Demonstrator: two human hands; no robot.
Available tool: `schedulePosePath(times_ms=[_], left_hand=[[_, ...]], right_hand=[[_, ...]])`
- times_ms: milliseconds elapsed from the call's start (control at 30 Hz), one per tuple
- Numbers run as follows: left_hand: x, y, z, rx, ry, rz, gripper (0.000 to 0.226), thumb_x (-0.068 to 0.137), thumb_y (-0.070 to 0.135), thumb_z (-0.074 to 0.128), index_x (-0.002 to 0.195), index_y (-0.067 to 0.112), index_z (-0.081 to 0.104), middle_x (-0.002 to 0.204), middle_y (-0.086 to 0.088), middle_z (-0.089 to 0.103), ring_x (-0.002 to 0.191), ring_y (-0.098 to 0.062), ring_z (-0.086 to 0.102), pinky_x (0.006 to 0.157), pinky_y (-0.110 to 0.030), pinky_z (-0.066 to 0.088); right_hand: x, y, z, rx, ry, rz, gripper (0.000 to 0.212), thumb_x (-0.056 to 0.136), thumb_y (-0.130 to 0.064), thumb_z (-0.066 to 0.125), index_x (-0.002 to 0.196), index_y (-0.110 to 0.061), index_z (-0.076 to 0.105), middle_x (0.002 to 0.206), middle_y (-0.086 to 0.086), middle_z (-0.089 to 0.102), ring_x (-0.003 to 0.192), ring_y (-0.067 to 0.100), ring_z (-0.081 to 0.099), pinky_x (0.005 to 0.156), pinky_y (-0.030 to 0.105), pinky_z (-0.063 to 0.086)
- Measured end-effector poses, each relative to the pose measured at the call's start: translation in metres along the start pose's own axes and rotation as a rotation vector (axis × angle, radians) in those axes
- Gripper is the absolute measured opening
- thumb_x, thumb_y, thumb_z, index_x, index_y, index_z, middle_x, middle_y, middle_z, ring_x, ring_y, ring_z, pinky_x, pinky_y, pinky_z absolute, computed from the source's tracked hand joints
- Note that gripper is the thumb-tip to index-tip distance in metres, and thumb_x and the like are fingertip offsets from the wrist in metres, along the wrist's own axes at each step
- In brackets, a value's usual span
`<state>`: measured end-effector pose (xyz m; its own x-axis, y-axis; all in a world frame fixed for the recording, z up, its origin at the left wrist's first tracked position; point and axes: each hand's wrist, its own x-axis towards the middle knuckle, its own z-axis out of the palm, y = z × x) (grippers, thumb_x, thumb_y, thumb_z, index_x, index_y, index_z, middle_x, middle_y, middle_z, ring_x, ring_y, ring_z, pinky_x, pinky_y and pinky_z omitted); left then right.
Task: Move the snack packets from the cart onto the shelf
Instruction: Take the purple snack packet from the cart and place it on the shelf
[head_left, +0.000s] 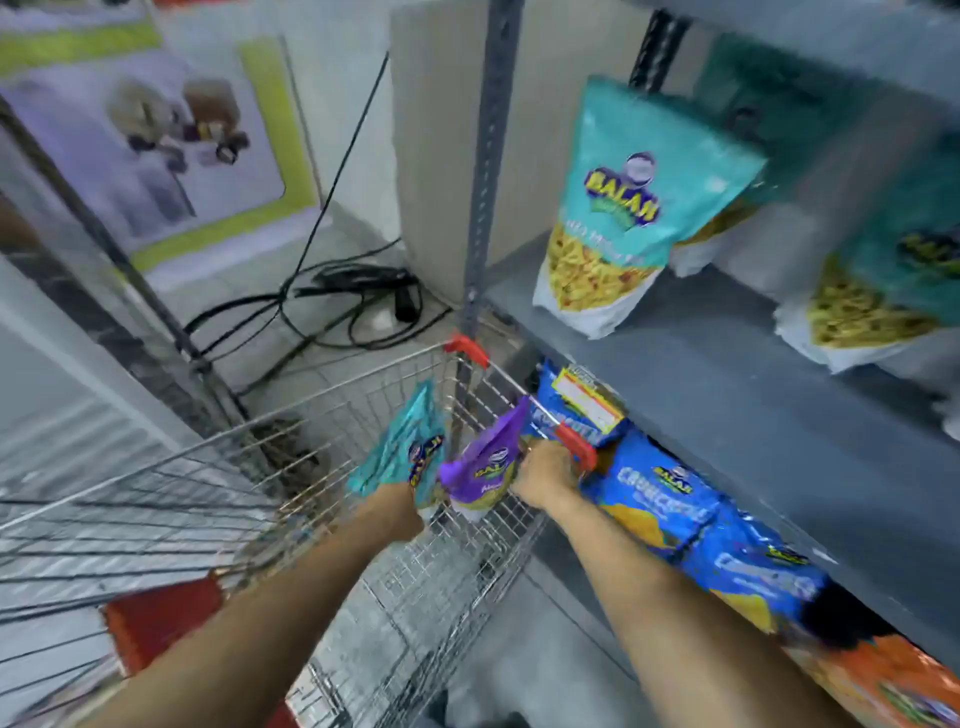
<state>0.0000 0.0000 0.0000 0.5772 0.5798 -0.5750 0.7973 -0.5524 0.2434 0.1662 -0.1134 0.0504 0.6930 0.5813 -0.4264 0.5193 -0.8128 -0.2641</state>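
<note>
Mid-pickup at lower centre of frame: left hand (402, 512) grip pinching a teal packet (397, 449), right hand (545, 475) grip pinching a purple packet (483, 465), both inside the wire cart (291, 415); next, likely lifting to the grey shelf (727, 374) at right.

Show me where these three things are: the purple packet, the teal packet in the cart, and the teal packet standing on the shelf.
purple packet (480, 462), head view, on its front face near the logo.
teal packet in the cart (400, 447), head view, on its upper face.
teal packet on the shelf (623, 208), head view, on its logo.
</note>
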Motion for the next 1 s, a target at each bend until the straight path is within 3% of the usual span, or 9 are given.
schedulePosePath(times_ms=[167,267,400,467,533,633,733,867,1000], left_hand=[[0.034,0.012,0.058,-0.665,-0.013,0.027,0.062,0.077,0.016,0.080,0.131,0.003,0.053,0.127,-0.019,0.063,0.116,-0.028,0.060,0.085,-0.016,0.044],[0.053,0.028,0.085,-1.026,0.148,0.027,0.063,0.074,0.009,0.082,0.130,0.002,0.054,0.127,-0.009,0.061,0.114,-0.019,0.054,0.097,-0.029,0.048],[0.076,0.051,0.102,-1.291,0.262,-0.073,0.040,0.085,0.022,0.074,0.121,0.008,0.062,0.106,-0.010,0.070,0.086,-0.002,0.060,0.070,-0.007,0.049],[0.086,0.060,0.104,-1.399,0.329,-0.104,0.033,0.091,0.025,0.066,0.118,0.007,0.063,0.111,-0.011,0.070,0.085,0.002,0.065,0.081,-0.012,0.050],[0.094,0.065,0.103,-1.440,0.376,-0.237,0.038,0.095,0.033,0.058,0.117,0.002,0.062,0.116,-0.020,0.070,0.104,-0.022,0.066,0.097,-0.031,0.048],[0.099,0.060,0.099,-1.463,0.455,-0.353,0.047,0.097,0.040,0.053,0.098,-0.005,0.066,0.099,-0.030,0.071,0.098,-0.038,0.067,0.075,-0.031,0.047],[0.088,0.036,0.074,-1.254,0.475,-0.356,0.064,0.095,0.055,0.046,0.077,-0.003,0.065,0.078,-0.027,0.070,0.078,-0.038,0.067,0.067,-0.038,0.049],[0.068,0.002,0.020,-1.004,0.376,-0.214,0.073,0.087,0.071,0.042,0.078,0.004,0.069,0.082,-0.014,0.074,0.080,-0.031,0.070,0.079,-0.040,0.054],[0.038,-0.009,-0.048,-1.094,0.258,-0.060,0.059,0.084,0.070,0.049,0.088,0.016,0.073,0.092,-0.007,0.078,0.076,-0.019,0.074,0.072,-0.028,0.057]], right_hand=[[0.068,0.012,0.043,-0.060,-0.203,-0.084,0.039,0.090,-0.024,0.067,0.126,-0.008,0.066,0.131,0.014,0.066,0.121,0.030,0.061,0.095,0.032,0.049],[0.103,0.015,0.066,-0.153,-0.266,-0.105,0.049,0.093,-0.028,0.064,0.137,-0.009,0.058,0.141,0.014,0.059,0.129,0.030,0.056,0.102,0.034,0.044],[0.126,0.025,0.087,-0.164,-0.291,-0.120,0.081,0.081,-0.037,0.079,0.148,-0.009,0.044,0.154,0.014,0.046,0.142,0.029,0.042,0.115,0.034,0.031],[0.134,0.031,0.093,-0.025,-0.287,-0.069,0.077,0.071,-0.023,0.087,0.139,-0.008,0.054,0.141,0.012,0.060,0.129,0.025,0.056,0.103,0.029,0.042],[0.143,0.036,0.097,0.128,-0.270,-0.029,0.058,0.066,-0.008,0.086,0.120,-0.010,0.066,0.117,0.008,0.071,0.108,0.023,0.067,0.086,0.027,0.049],[0.147,0.041,0.093,0.293,-0.307,-0.027,0.058,0.064,0.001,0.087,0.117,-0.008,0.066,0.113,0.007,0.073,0.104,0.022,0.067,0.094,0.034,0.054],[0.144,0.043,0.073,0.357,-0.420,-0.118,0.061,0.063,-0.014,0.093,0.116,-0.002,0.064,0.121,0.013,0.071,0.111,0.028,0.067,0.106,0.044,0.049],[0.118,0.027,0.027,0.620,-0.604,-0.191,0.105,0.045,-0.051,0.094,0.135,-0.023,0.049,0.131,-0.005,0.068,0.122,0.016,0.063,0.103,0.038,0.048],[0.076,0.003,0.000,0.876,-0.672,-0.209,0.068,0.057,-0.056,0.079,0.118,-0.028,0.066,0.119,-0.007,0.074,0.118,0.017,0.063,0.109,0.047,0.038]])
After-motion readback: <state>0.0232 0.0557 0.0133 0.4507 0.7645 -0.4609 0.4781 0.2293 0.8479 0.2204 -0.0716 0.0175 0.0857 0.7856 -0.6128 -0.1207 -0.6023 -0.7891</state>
